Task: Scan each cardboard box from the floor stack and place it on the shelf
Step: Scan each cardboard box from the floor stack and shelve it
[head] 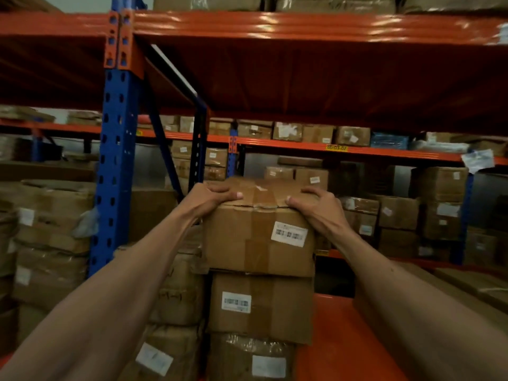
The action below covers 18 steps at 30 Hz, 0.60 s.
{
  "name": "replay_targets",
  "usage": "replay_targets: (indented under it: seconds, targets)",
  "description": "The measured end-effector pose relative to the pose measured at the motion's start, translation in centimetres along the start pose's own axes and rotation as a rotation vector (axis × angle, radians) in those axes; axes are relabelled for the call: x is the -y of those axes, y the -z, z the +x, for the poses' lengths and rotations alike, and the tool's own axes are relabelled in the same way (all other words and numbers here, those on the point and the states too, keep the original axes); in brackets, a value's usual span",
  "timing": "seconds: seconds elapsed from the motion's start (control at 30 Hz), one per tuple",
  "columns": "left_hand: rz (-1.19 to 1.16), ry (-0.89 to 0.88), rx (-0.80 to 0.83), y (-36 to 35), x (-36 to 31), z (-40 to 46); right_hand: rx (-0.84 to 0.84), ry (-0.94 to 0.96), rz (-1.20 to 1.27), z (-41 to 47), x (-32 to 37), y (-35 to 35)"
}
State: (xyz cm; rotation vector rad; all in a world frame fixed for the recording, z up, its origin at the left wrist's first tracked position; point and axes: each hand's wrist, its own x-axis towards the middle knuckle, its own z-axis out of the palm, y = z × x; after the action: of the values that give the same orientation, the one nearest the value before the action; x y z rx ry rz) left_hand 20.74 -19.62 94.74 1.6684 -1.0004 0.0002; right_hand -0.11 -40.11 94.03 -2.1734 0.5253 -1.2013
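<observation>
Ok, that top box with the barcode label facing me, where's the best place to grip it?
Grip the top box at its two upper side edges, coming in from the left and right. The taped centre seam looks split and crumpled, so avoid pressing there. The left hand and right hand already sit on those top corners. Sliding the fingers lower down the sides would probably be firmer.

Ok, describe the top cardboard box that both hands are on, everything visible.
The top cardboard box is plain brown and worn, with brown tape running over its lid and down the front, and the lid seam looks torn. A white barcode label sits at the upper right of its front face. It rests upright, slightly askew, on another labelled box. The left hand and right hand press on its top corners.
</observation>
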Motion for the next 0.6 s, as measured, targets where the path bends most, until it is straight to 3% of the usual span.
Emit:
replay_targets:
  seconds: [0.2, 0.37, 0.6]
  targets:
    - [0.043, 0.021, -0.019, -2.7, -2.3, 6.0, -0.030, -0.164, 0.013, 3.9, -2.5, 1.5]
    - [-0.016, 0.078, -0.050, -4.3, 2.4, 7.1, 0.000, -0.146, -0.059, 5.4, -3.8, -0.3]
    - [-0.001, 0.077, -0.042, -3.5, 2.9, 7.5, 0.012, -0.130, -0.082, 5.9, -3.7, -1.1]
